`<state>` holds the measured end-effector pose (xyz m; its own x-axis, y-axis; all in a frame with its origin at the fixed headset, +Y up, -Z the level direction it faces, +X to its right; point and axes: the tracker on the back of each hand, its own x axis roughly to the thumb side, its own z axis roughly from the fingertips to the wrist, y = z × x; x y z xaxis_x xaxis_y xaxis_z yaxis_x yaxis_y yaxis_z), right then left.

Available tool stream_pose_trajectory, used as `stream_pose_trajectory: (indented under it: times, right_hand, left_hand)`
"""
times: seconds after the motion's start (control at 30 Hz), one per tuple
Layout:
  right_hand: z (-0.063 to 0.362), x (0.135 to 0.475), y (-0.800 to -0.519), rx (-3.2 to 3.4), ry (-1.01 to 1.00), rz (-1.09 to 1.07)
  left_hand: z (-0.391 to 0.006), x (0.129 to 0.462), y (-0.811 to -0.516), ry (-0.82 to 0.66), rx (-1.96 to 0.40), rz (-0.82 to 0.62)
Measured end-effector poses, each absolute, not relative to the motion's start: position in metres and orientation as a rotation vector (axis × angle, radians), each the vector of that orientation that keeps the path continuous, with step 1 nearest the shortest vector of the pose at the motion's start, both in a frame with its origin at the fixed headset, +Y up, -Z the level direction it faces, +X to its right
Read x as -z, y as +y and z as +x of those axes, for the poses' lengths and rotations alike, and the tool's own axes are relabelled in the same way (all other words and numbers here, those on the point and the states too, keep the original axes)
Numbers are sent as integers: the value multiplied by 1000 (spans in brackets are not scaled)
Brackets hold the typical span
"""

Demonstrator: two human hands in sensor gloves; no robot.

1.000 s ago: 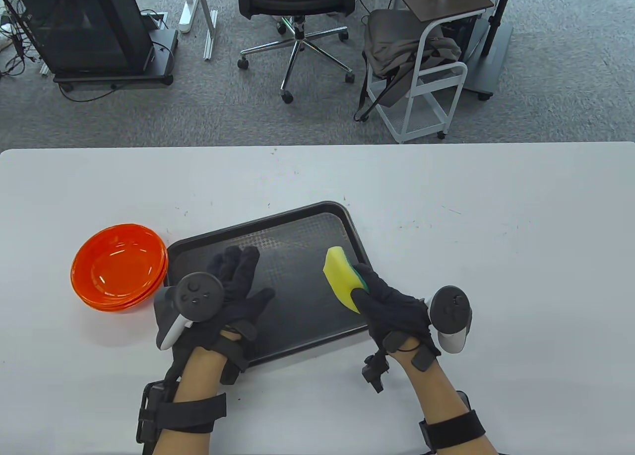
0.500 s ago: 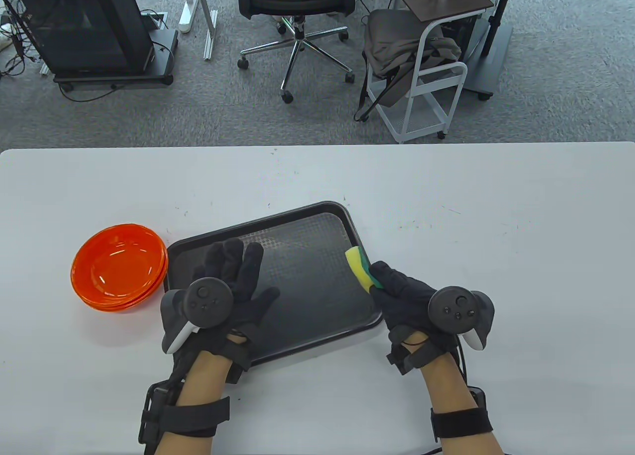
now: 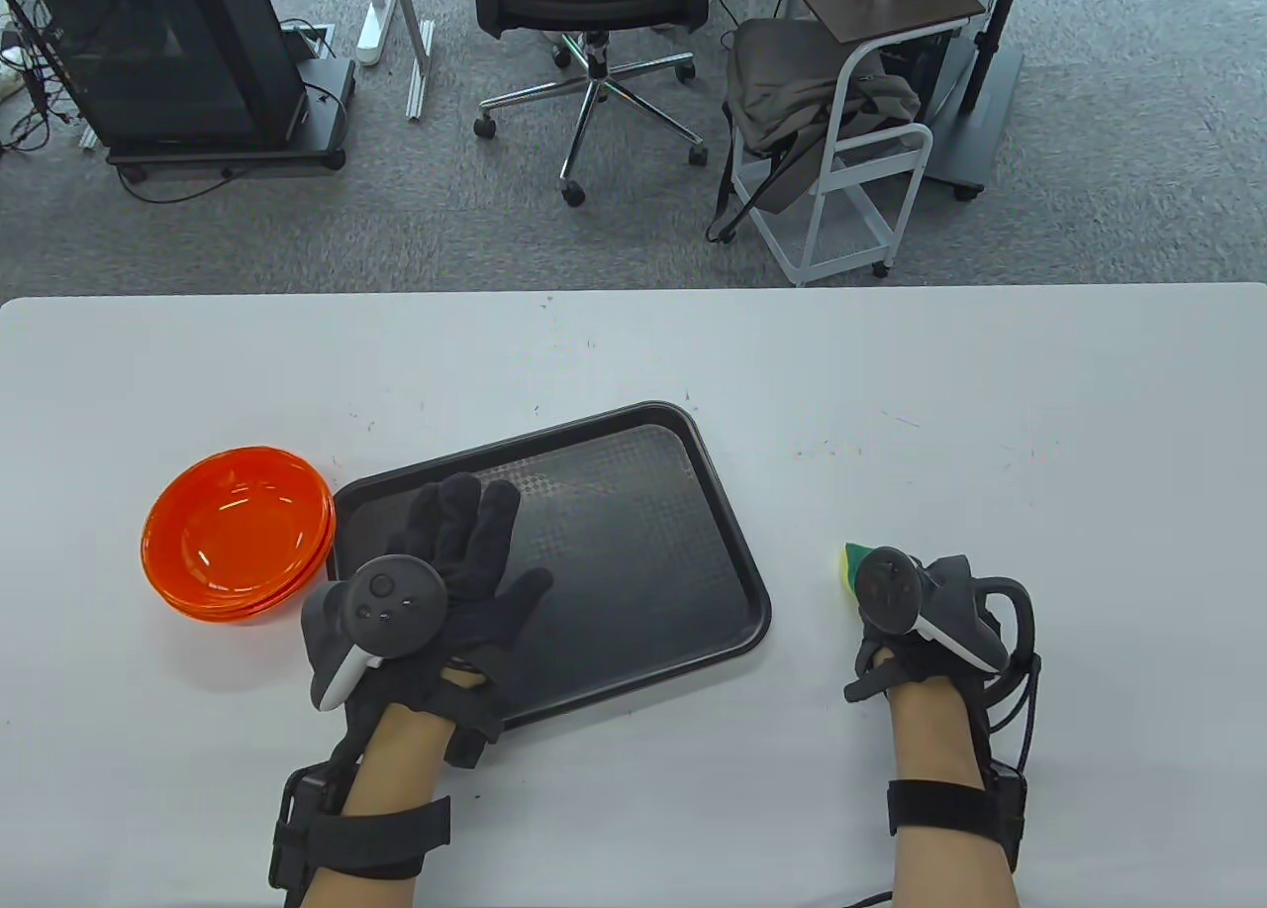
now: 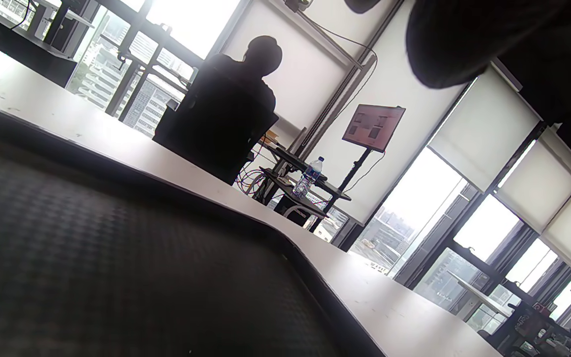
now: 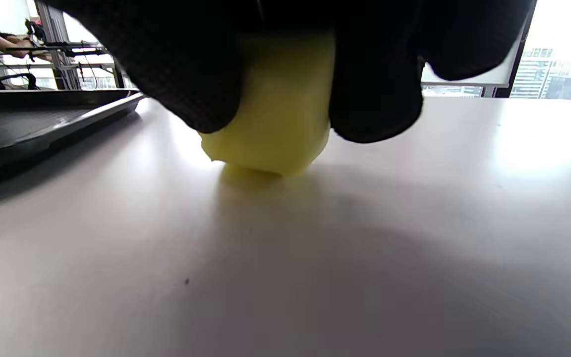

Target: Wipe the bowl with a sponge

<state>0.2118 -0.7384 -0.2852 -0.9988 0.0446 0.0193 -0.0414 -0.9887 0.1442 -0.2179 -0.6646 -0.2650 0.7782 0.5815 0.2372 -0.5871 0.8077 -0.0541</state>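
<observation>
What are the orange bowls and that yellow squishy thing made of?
The orange bowls look like glossy, see-through plastic: light glints off the inside. The sponge in the right hand looks like soft, matte yellow foam, bulging between the fingers, with a green layer on one side, probably for scrubbing.

Right hand (image 3: 916,606) is off the tray (image 3: 693,472) now: a second ago it holds the sponge (image 3: 852,563) over the tray's right part, half a second ago over the right rim, now on the white table (image 3: 1039,433) well right of the tray. Sponge comes along, gripped, its yellow underside touching the tabletop. Wrist turns over; tracker (image 3: 886,589) now covers the knuckles. Left hand (image 3: 465,561) shifts only slightly, flat on the tray.
</observation>
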Motion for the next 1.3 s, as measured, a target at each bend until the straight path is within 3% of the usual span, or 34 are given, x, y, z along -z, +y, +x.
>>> stream_pose_trajectory:
  times: [0.13, 0.53, 0.73, 0.9, 1.3]
  right_hand:
    - [213, 286, -748, -2970, 489, -24]
    - [212, 283, -739, -2903, 310, -32]
    - [182, 274, -702, -2899, 5, 193]
    - [148, 261, -682, -2858, -128, 425]
    - [94, 241, -672, -2806, -108, 769]
  left_hand:
    - [-220, 264, -664, -245, -656, 23]
    - [-221, 264, -663, -253, -684, 40]
    - [-222, 263, -662, -247, -688, 60]
    - [-222, 264, -663, -241, -687, 41]
    - [-219, 266, -665, -239, -646, 30]
